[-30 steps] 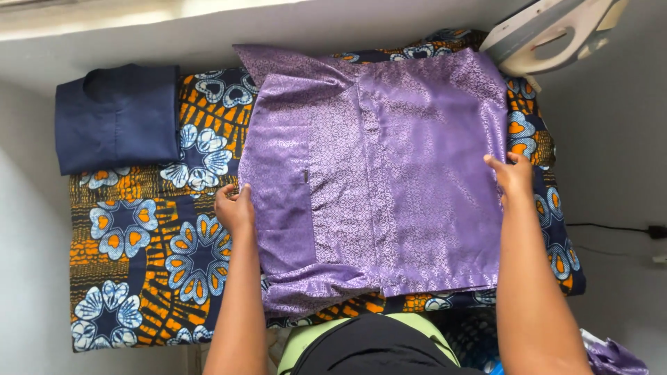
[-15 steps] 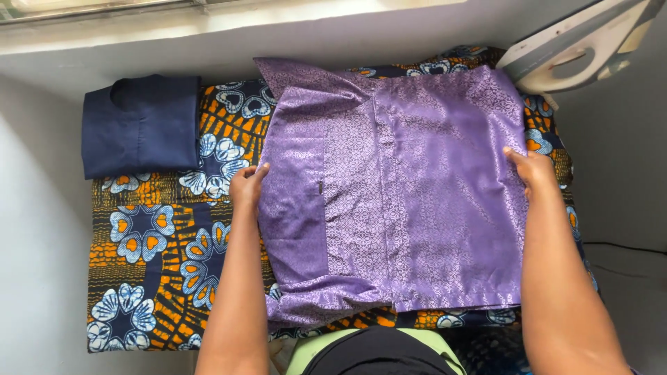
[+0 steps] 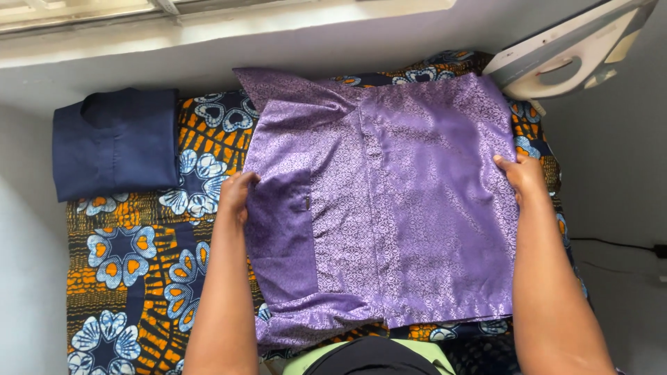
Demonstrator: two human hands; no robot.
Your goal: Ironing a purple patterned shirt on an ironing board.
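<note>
The left hand (image 3: 236,194) and right hand (image 3: 522,175) each pinched an opposite edge of the purple garment (image 3: 403,201), keeping it taut and flat on the patterned cloth (image 3: 139,264). A folded navy shirt (image 3: 114,142) lay far left, an iron (image 3: 566,52) far right.

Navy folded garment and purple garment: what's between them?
In the head view, only a strip of the orange-and-blue floral print cloth separates the navy folded garment from the purple garment; the left hand grips the purple edge.
</note>
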